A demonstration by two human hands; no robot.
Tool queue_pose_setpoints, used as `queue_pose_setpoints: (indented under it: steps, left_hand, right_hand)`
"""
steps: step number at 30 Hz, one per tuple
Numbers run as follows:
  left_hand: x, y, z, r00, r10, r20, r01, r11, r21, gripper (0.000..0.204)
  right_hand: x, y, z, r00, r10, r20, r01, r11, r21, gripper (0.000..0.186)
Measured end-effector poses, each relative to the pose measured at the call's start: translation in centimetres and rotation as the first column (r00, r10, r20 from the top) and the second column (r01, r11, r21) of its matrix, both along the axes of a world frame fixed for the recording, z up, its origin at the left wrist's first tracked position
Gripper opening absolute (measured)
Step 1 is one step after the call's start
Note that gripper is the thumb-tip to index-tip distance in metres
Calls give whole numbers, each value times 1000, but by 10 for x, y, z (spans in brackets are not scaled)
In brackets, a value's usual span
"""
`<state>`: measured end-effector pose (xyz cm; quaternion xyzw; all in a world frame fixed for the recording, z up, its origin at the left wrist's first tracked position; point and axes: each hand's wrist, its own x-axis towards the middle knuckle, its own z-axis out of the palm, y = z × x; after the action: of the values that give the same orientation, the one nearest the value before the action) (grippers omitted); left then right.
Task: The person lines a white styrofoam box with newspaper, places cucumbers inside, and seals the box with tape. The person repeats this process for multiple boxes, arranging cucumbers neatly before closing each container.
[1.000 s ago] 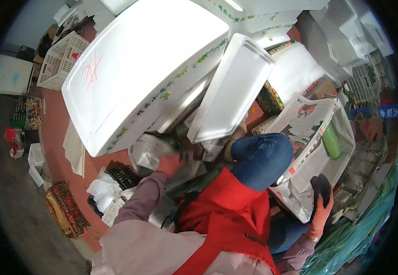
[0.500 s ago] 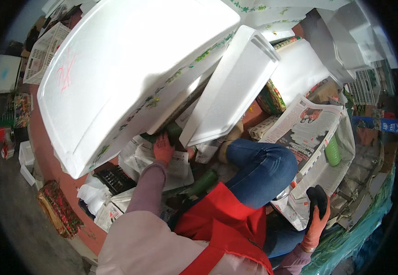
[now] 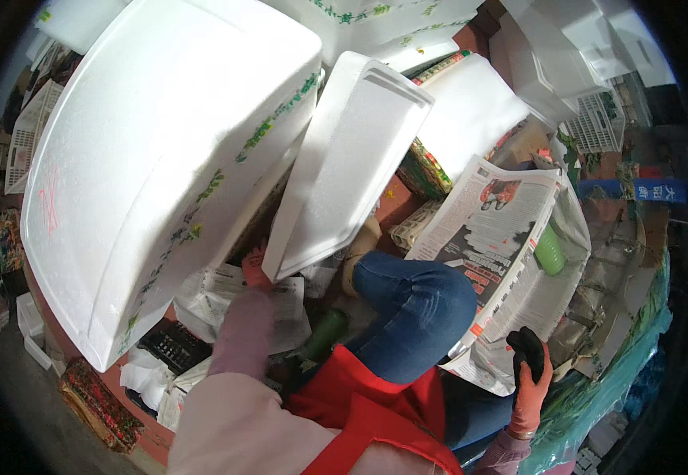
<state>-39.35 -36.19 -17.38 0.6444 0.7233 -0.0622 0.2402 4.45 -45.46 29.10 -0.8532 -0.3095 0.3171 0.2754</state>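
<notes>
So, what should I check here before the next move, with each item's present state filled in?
1. Left hand in view: ok, close by the white foam lid.
2. Left hand's grip on anything: cannot tell, the spot is shadowed.
3. Right hand empty: cannot tell, its black part is unclear.
4. Green cylinder amid the newspaper sheets: ok.
5. Other green cylinder clear of both hands: ok, it lies near the red apron.

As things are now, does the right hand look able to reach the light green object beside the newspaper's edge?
Probably yes: only open newspaper seems to lie between the right hand and the green object, though the raised sheet may cover its left side.
</notes>
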Motion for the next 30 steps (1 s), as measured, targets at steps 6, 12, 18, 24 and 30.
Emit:
queue_pose_setpoints:
  steps: [6,12,18,24,30]
  left_hand:
    - [-35,-72,122,75,811,581,-298,574,-763,72]
    - [-53,-175,293,-367,858,358,-166,318,-933,50]
    - [19,-129,399,-129,560,818,99,828,-552,92]
    - [161,-50,458,305,-501,810,466,820,331,88]
    - [277,-58,449,-15,-914,406,564,328,758,43]
  right_hand:
    - [-9,-6,12,976,121,-179,-85,977,197,56]
    - [-28,-20,25,903,230,-363,-104,937,333,55]
    - [-68,-23,27,699,627,-344,-478,767,428,80]
    - [-45,-46,21,673,387,-630,157,758,633,66]
    - [76,-19,-36,218,168,-962,729,627,274,37]
